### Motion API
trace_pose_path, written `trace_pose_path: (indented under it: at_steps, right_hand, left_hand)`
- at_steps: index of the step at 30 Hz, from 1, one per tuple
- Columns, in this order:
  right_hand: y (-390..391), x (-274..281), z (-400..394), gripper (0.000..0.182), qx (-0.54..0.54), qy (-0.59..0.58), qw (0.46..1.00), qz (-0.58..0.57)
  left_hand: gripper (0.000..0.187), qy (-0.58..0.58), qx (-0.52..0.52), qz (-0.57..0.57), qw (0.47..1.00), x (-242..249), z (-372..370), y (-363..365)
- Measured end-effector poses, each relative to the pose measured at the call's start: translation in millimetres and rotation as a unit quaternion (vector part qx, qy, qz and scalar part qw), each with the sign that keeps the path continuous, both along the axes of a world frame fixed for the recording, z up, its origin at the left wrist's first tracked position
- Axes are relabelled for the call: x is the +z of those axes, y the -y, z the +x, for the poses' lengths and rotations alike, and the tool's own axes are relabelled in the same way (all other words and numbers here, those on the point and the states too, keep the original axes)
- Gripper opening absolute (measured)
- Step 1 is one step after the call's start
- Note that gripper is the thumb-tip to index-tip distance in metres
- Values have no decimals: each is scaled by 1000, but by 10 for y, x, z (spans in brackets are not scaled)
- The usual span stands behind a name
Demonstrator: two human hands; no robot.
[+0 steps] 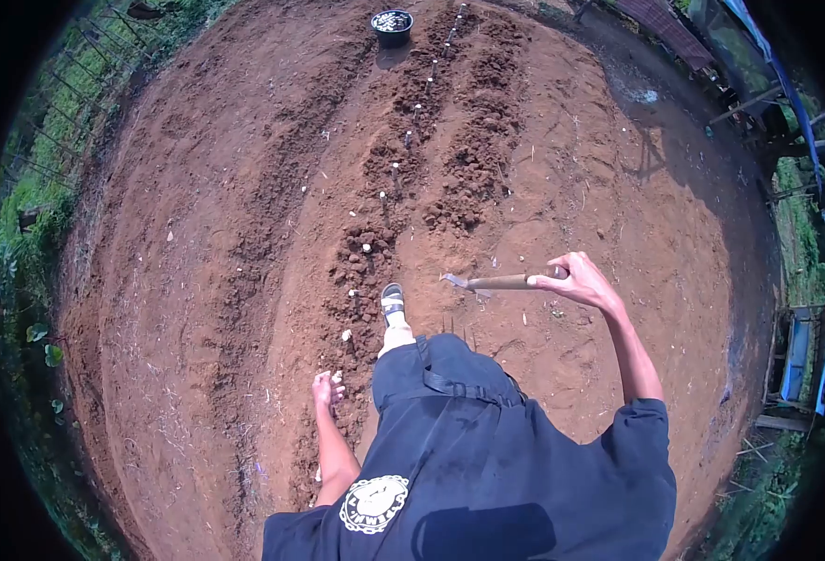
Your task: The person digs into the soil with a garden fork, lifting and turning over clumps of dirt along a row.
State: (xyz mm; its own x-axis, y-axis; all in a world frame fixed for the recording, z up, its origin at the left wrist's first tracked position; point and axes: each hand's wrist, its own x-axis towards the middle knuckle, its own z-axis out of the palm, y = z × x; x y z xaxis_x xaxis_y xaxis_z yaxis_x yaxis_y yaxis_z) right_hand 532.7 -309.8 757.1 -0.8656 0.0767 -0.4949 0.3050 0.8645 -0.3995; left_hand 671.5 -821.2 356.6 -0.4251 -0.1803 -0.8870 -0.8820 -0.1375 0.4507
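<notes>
The right hand (576, 279) is wrapping its fingers around the wooden handle of a small hoe (496, 281), holding it level out to the side, with the metal blade pointing toward the person's raised foot in a sandal (393, 301). The left hand (325, 387) is hanging low beside the furrow (375, 234), curling loosely around small pale cloves (337, 378), though how many it is gripping is too small to tell. More pale cloves are sitting spaced along the furrow ahead, running up toward a dark bucket (393, 24) standing at the far end of the bare red soil
</notes>
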Motion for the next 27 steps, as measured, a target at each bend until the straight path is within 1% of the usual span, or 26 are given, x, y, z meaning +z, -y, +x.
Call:
trace_pose_path:
  at_steps: [2,4,6,7,8,9,10,11,13,14,15,16,17,18,19,20,21,22,23,24,25,26,27]
  right_hand:
    - [-12,330,32,57,-35,-8,999,-27]
    - [45,819,31,56,-2,2,1000,20]
    - [104,1197,57,50,-14,1,999,41]
    - [135,1372,55,50,-20,10,999,39]
    - [166,1535,36,43,-21,-9,999,31]
    - [168,1638,11,37,-23,-27,999,21]
    - [145,1694,-20,37,-29,-20,999,18]
    - [114,1723,-66,31,-35,-41,998,16]
    - [2,1619,-221,22,-28,-65,997,21]
    - [-63,1455,-346,22,-26,-62,998,14]
    - [-132,1192,-480,23,-8,-51,998,43]
    - [-203,865,-632,25,13,-40,996,73]
    - [-239,400,-783,30,15,-31,994,102]
    - [-315,-291,-863,31,22,-76,990,112]
    - [-309,-976,-1001,34,-26,-26,996,81]
    - [-344,-1777,-1053,39,-14,58,995,75]
    - [-368,-2604,-861,41,-15,74,993,87]
    - [-374,-2917,-674,44,-3,-45,992,119]
    - [-320,-2826,-772,44,-7,5,996,86]
    - [-318,-2702,-760,44,-2,69,996,55]
    - [-248,-2731,-585,44,-3,84,995,50]
    - [-242,-2803,-529,44,-17,60,995,77]
    - [-276,-2805,-659,43,-27,21,994,107]
  left_hand:
    - [24,33,-10,-5,999,-4,-138,3]
    - [24,63,-63,-13,996,-18,-223,26]
    - [23,66,-68,-12,995,11,-308,37]
    - [25,68,-76,-10,995,2,-342,80]
    - [28,70,-84,-7,994,3,-380,116]
    - [27,71,-93,-10,993,42,-409,148]
    - [27,78,-99,-14,992,102,-453,163]
    - [27,79,-110,-25,991,166,-510,185]
    - [26,90,-135,-51,985,310,-638,247]
    - [26,94,-132,-57,985,393,-708,294]
    - [27,90,-155,-77,981,464,-783,352]
    - [28,86,-176,-96,976,506,-852,405]
    - [28,90,-173,-102,976,568,-946,460]
    - [27,63,-170,-117,976,658,-1027,558]
    - [27,41,-167,-132,976,786,-1049,665]
    - [27,15,-166,-144,975,904,-1108,750]
    - [27,0,-164,-161,973,1029,-1138,829]
    - [27,-22,-162,-179,970,1147,-1192,925]
    - [27,-8,-146,-201,969,1193,-1212,1066]
    - [25,-21,-110,-201,973,1035,-1116,1396]
    - [25,-41,-64,-217,973,1149,-1009,1452]
    - [25,-74,-15,-227,971,1147,-1053,1441]
    - [25,-85,-12,-221,971,1069,-1121,1348]
